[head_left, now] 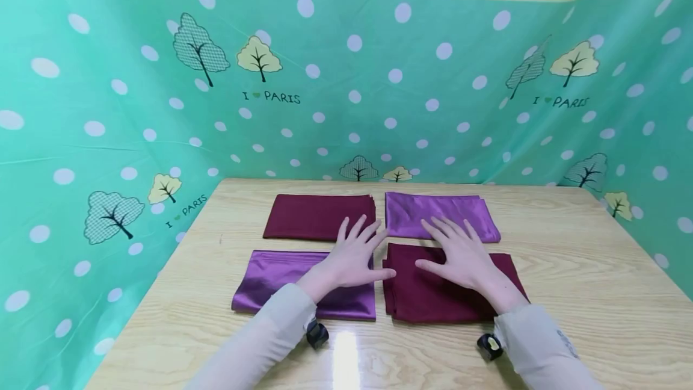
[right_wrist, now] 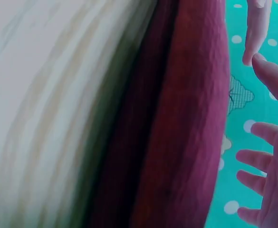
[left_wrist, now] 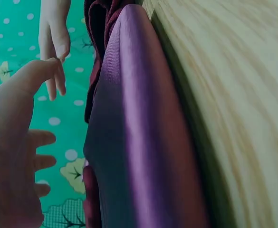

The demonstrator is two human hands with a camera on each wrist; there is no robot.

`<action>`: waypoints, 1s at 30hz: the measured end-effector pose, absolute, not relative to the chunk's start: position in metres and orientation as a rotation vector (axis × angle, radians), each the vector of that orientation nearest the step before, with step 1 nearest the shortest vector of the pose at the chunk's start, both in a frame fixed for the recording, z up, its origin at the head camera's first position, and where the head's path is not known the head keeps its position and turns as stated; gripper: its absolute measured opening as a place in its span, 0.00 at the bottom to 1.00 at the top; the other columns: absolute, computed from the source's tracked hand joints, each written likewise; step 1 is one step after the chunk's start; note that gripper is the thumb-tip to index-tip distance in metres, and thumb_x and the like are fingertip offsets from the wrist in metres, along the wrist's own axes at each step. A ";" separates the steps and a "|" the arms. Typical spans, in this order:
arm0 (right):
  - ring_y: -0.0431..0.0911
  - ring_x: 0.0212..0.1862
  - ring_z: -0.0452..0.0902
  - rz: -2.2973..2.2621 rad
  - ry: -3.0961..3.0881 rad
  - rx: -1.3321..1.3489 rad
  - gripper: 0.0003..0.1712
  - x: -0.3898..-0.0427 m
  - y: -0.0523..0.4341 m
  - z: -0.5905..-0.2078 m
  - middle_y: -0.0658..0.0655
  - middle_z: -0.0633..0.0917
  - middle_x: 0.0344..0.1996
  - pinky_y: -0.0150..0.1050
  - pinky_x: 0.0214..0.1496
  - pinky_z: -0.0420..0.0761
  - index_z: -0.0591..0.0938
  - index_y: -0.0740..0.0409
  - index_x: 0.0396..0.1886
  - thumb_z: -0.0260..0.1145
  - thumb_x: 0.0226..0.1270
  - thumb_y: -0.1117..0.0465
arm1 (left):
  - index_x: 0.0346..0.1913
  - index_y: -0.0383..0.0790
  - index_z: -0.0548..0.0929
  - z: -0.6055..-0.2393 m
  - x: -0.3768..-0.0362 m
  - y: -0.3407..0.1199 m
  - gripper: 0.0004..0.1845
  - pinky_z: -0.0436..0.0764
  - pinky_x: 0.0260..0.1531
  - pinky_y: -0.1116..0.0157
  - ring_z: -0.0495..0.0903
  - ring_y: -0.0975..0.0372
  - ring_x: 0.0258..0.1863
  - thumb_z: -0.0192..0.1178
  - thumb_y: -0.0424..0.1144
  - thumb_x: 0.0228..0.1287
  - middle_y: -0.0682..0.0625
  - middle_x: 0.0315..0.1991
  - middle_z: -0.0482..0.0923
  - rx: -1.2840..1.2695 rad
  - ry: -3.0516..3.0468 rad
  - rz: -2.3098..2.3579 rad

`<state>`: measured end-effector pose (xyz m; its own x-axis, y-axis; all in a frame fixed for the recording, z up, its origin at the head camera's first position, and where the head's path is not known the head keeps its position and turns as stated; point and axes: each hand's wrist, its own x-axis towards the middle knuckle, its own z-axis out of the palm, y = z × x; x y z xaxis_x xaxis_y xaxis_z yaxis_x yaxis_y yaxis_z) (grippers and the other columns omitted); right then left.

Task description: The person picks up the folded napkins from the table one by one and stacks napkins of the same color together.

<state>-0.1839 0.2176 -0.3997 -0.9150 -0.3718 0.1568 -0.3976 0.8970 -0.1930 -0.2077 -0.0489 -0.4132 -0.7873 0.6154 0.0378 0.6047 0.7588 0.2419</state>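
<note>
Four folded cloths lie in two rows on the table. My left hand (head_left: 349, 260) is spread above the near-left shiny purple cloth (head_left: 265, 275), its fingertips overlapping the far-left maroon cloth (head_left: 308, 215) in the head view. Over the near-right maroon cloth (head_left: 417, 303) my right hand (head_left: 462, 257) is held with fingers apart, reaching toward the far-right purple cloth (head_left: 408, 209). Both wrist views show a gap between hand and cloth: the left hand (left_wrist: 10, 142) beside the purple fold (left_wrist: 143, 118), the right hand (right_wrist: 272, 171) beside the maroon fold (right_wrist: 191, 118). Neither hand holds anything.
The wooden table (head_left: 585, 239) extends to either side of the cloths. A green dotted curtain (head_left: 352, 77) with printed trees hangs behind it and along both sides. Small black cameras (head_left: 317, 334) sit at both wrists.
</note>
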 end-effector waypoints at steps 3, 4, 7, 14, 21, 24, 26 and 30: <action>0.67 0.77 0.68 0.316 -2.938 0.600 0.49 -0.183 0.224 -0.399 0.68 0.76 0.74 0.72 0.80 0.57 0.73 0.59 0.78 0.69 0.67 0.35 | 0.82 0.46 0.66 -0.413 -0.208 -0.042 0.45 0.47 0.82 0.35 0.55 0.42 0.85 0.60 0.68 0.71 0.44 0.83 0.63 1.045 2.919 0.320; 0.66 0.76 0.70 0.312 -2.934 0.602 0.48 -0.182 0.227 -0.399 0.68 0.78 0.73 0.72 0.79 0.58 0.74 0.60 0.78 0.70 0.68 0.36 | 0.82 0.46 0.68 -0.413 -0.208 -0.039 0.45 0.49 0.82 0.36 0.57 0.44 0.84 0.60 0.68 0.71 0.45 0.82 0.65 1.059 2.926 0.302; 0.66 0.72 0.75 0.308 -2.929 0.603 0.44 -0.181 0.235 -0.400 0.68 0.82 0.68 0.72 0.77 0.63 0.77 0.61 0.75 0.70 0.68 0.38 | 0.80 0.46 0.70 -0.412 -0.208 -0.032 0.43 0.53 0.82 0.39 0.64 0.47 0.81 0.61 0.67 0.71 0.47 0.79 0.70 1.093 2.934 0.257; 0.70 0.66 0.78 0.309 -2.962 0.583 0.37 -0.178 0.258 -0.403 0.69 0.86 0.61 0.74 0.69 0.70 0.82 0.62 0.68 0.73 0.68 0.42 | 0.78 0.45 0.73 -0.413 -0.209 -0.016 0.40 0.66 0.78 0.51 0.72 0.53 0.75 0.62 0.65 0.72 0.50 0.75 0.75 1.091 2.895 0.193; 0.72 0.65 0.78 0.304 -2.993 0.555 0.36 -0.178 0.277 -0.407 0.72 0.85 0.60 0.76 0.65 0.71 0.83 0.64 0.65 0.74 0.67 0.44 | 0.78 0.47 0.73 -0.414 -0.210 -0.007 0.40 0.71 0.75 0.54 0.74 0.53 0.74 0.63 0.65 0.71 0.50 0.73 0.76 1.014 2.836 0.174; 0.72 0.65 0.78 0.290 -3.001 0.545 0.35 -0.179 0.284 -0.409 0.73 0.85 0.60 0.75 0.64 0.72 0.83 0.65 0.64 0.74 0.67 0.46 | 0.78 0.47 0.73 -0.414 -0.211 -0.005 0.40 0.71 0.76 0.53 0.73 0.53 0.75 0.64 0.65 0.71 0.49 0.74 0.75 0.993 2.822 0.168; 0.73 0.65 0.78 0.286 -3.002 0.543 0.34 -0.179 0.289 -0.410 0.73 0.85 0.60 0.75 0.63 0.73 0.84 0.66 0.64 0.74 0.67 0.46 | 0.78 0.46 0.72 -0.415 -0.211 -0.004 0.41 0.70 0.76 0.52 0.72 0.52 0.75 0.66 0.65 0.70 0.49 0.73 0.75 0.983 2.817 0.148; 0.74 0.65 0.78 0.274 -3.012 0.531 0.34 -0.180 0.299 -0.412 0.74 0.84 0.61 0.75 0.62 0.74 0.83 0.67 0.64 0.75 0.67 0.48 | 0.78 0.44 0.71 -0.416 -0.213 -0.001 0.44 0.71 0.76 0.52 0.73 0.52 0.74 0.68 0.64 0.68 0.48 0.72 0.76 0.989 2.807 0.109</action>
